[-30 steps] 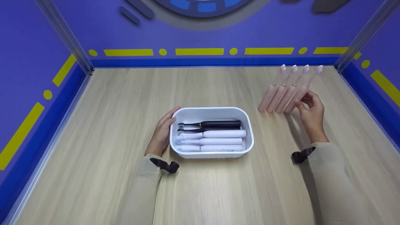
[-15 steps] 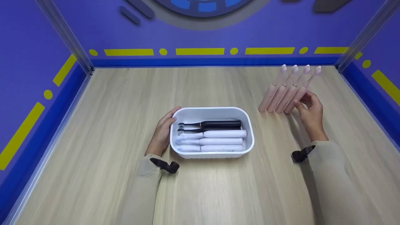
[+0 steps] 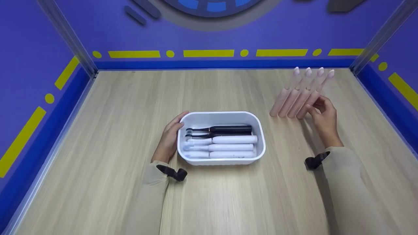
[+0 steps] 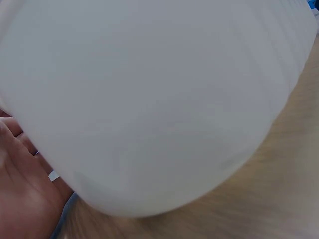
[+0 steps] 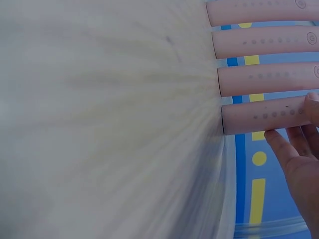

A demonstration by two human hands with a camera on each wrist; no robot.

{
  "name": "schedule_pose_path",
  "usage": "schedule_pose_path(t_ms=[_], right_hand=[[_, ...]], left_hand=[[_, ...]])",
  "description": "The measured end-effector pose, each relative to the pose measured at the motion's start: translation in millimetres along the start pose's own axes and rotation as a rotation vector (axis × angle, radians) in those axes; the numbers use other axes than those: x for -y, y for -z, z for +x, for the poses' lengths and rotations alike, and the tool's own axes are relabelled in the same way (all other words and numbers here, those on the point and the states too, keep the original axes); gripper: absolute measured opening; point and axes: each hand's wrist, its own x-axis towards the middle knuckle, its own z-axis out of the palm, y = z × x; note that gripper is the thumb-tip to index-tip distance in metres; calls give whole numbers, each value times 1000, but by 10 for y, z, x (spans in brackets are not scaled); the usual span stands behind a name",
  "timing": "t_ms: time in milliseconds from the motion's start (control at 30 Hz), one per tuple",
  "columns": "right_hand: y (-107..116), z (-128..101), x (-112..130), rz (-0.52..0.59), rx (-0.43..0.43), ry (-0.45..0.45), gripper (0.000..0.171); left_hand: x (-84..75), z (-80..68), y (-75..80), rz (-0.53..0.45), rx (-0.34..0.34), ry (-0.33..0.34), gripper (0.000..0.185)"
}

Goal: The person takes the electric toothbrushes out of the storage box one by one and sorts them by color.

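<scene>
Tub wall fills left wrist view, hiding left hand's fingers.

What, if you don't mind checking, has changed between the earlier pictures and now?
Hardly anything: the right hand stays at the rightmost pink toothbrush, whose top has tipped slightly left. The left hand still rests against the white tray, and the toothbrushes inside have not moved.

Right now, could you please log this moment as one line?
left hand rests on white tub | right hand grips rightmost pink toothbrush
</scene>
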Motion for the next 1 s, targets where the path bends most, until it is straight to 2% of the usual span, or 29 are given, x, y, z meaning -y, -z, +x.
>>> schedule_pose_path(t_ms=[200,467,733,1000], right_hand=[[12,-8,32,-21,10,-34,41],[37,-80,132,-21,29,-36,41],[76,-34,22,-13,8,-34,44],[108,-52,32,1,-1,-16,50]], left_hand=[[3,8,10,7,-2,2,48],[5,9,2,-2,-7,1,49],[-1,3,-5,2,-2,2,49],[4,3,7,-13,6,-1,49]])
